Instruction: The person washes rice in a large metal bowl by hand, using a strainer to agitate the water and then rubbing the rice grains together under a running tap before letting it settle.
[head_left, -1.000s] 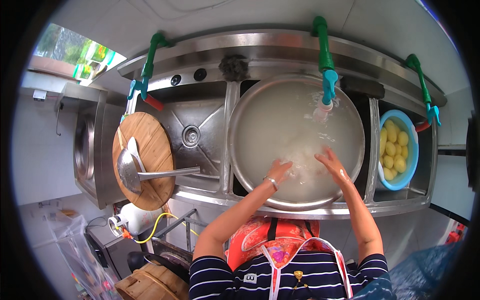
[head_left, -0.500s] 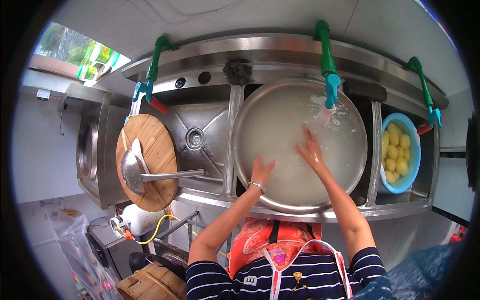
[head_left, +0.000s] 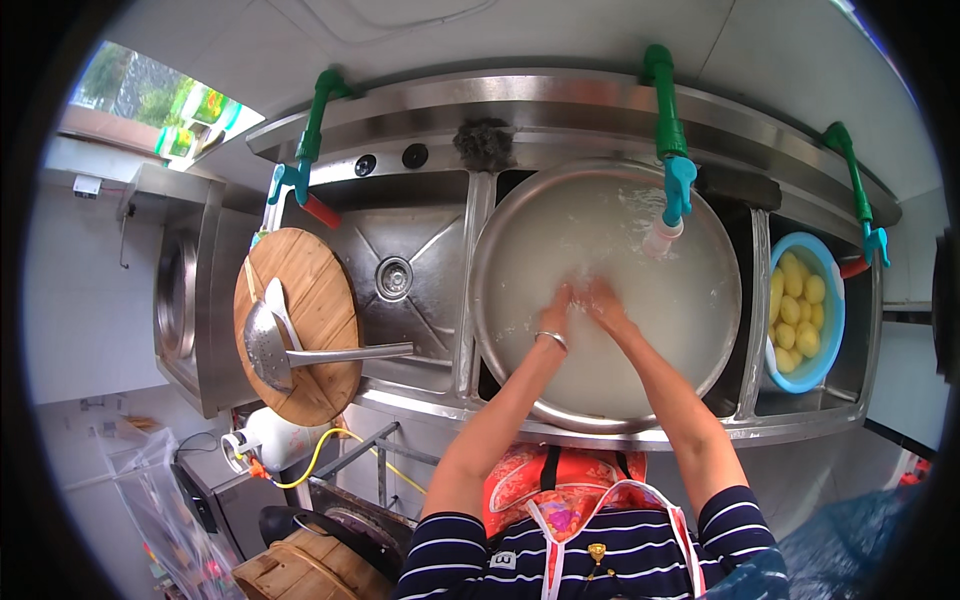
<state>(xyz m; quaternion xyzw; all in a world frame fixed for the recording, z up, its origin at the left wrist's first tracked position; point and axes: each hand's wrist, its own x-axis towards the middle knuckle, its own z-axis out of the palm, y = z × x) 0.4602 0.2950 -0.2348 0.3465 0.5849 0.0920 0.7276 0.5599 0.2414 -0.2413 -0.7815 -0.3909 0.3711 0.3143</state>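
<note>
A large round steel basin (head_left: 738,300) full of cloudy, whitish water (head_left: 540,225) sits over the middle sink. Both my hands dip into it near its centre, close side by side. My left hand (head_left: 556,312), with a bracelet (head_left: 551,341) at the wrist, has its fingers under the water. Just right of it, my right hand (head_left: 606,306) is also partly sunk. The murky water hides the fingers of both, and whatever they may touch. Above the basin hangs a green pipe with a blue tap (head_left: 679,185), its pale nozzle (head_left: 661,238) over the water.
On the right, a blue tub (head_left: 799,380) of peeled potatoes (head_left: 790,311) stands in another sink. At left, a round wooden board (head_left: 325,290) bears a skimmer (head_left: 265,345), its handle reaching over the left sink (head_left: 420,240). A dark scouring pad (head_left: 484,145) lies on the back ledge.
My hands have come together at the middle of the basin and gone deeper into the water. Earlier they were apart, with their fingers showing spread.
</note>
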